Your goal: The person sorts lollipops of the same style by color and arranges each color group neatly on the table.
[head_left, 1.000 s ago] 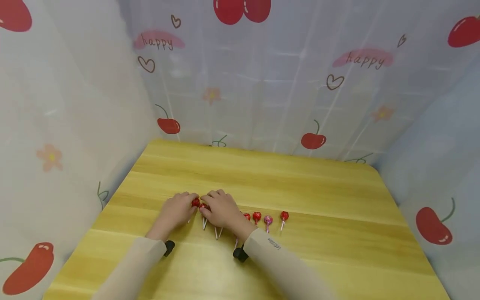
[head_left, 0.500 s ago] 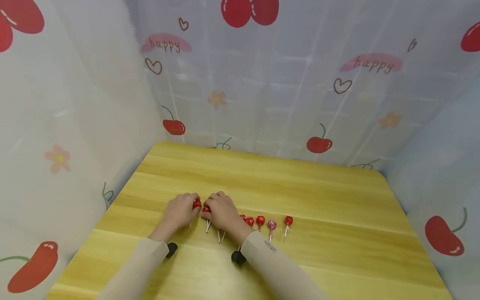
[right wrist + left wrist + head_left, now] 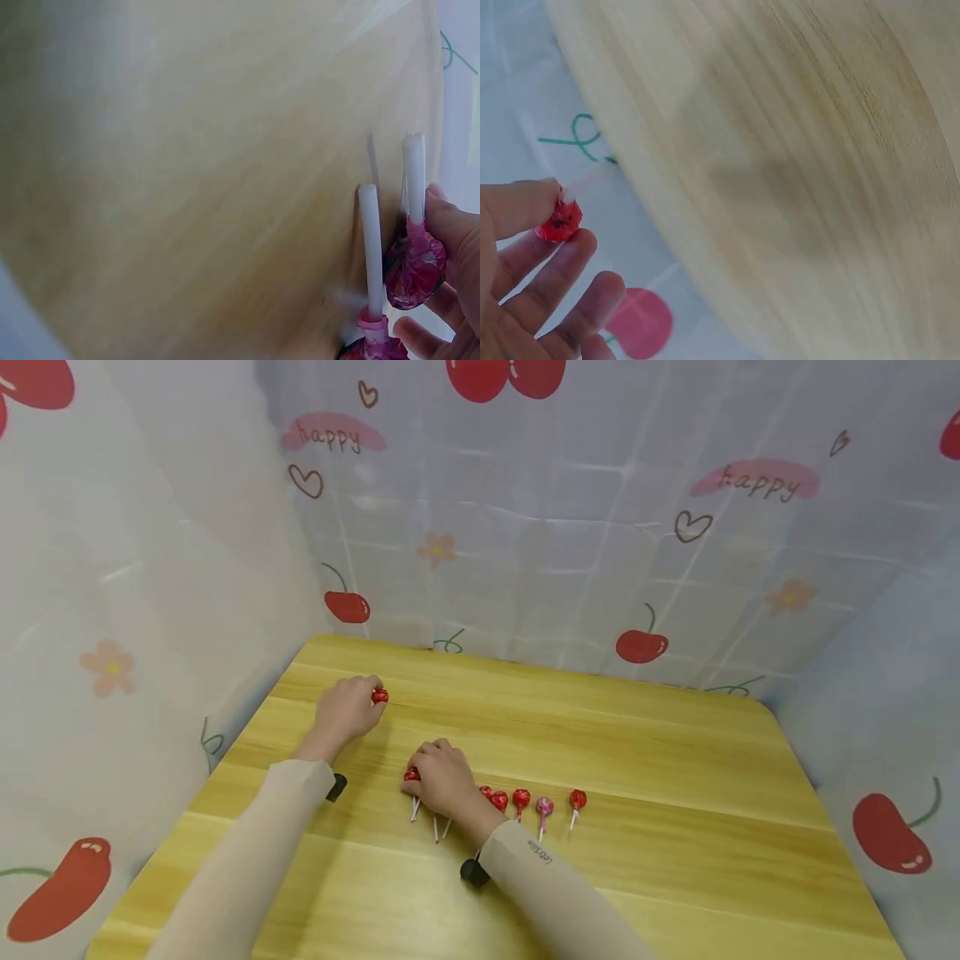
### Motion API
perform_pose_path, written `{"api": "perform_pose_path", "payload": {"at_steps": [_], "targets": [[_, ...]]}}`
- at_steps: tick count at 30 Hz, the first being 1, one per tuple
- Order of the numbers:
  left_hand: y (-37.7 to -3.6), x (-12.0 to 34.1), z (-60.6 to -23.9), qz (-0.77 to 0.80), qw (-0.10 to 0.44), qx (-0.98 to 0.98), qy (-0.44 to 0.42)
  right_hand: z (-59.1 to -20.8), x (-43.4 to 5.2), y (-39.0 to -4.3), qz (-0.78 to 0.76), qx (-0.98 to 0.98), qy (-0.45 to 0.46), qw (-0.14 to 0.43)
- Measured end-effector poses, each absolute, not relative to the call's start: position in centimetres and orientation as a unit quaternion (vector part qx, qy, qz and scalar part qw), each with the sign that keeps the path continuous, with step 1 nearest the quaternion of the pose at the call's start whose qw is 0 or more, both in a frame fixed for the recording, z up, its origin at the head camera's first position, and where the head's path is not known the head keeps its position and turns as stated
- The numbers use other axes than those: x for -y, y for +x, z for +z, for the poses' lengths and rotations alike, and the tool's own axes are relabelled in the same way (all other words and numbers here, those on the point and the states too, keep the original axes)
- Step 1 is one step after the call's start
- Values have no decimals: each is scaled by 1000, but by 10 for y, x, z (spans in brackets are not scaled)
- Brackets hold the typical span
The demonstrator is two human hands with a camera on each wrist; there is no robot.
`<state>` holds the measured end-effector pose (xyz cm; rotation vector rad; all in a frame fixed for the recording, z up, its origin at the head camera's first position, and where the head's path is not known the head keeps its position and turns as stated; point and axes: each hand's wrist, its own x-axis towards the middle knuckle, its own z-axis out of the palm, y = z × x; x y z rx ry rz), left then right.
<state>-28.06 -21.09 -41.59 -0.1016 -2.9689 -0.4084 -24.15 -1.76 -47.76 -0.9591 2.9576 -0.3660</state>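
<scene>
My left hand pinches a red-wrapped lollipop between thumb and fingers, raised over the far left of the table. In the left wrist view the candy head shows at the fingertips. My right hand is low near the table's middle, holding a red lollipop by its wrapped head, white stick toward the camera. Beside it, close to a fingertip, is a second lollipop. White sticks of others poke out from under the right hand, which hides their heads.
Right of that hand lie more lollipops: two touching red ones, another red one, a pink one and a separate red one. Cherry-print curtains enclose the yellow wooden table at the back and sides.
My left hand has moved away from the right hand, toward the table's far left, carrying its red lollipop. The right hand has hardly moved during the last half second.
</scene>
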Motion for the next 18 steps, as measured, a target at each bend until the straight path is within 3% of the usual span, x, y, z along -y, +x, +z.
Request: {"api": "perform_pose_path", "payload": {"at_steps": [8, 18], "targets": [[-294, 218, -446, -209, -22, 978, -4, -480, 18, -239, -115, -945, -307, 6], [-299, 216, -467, -258, -27, 966, -18, -476, 14, -239, -113, -948, -298, 9]]}}
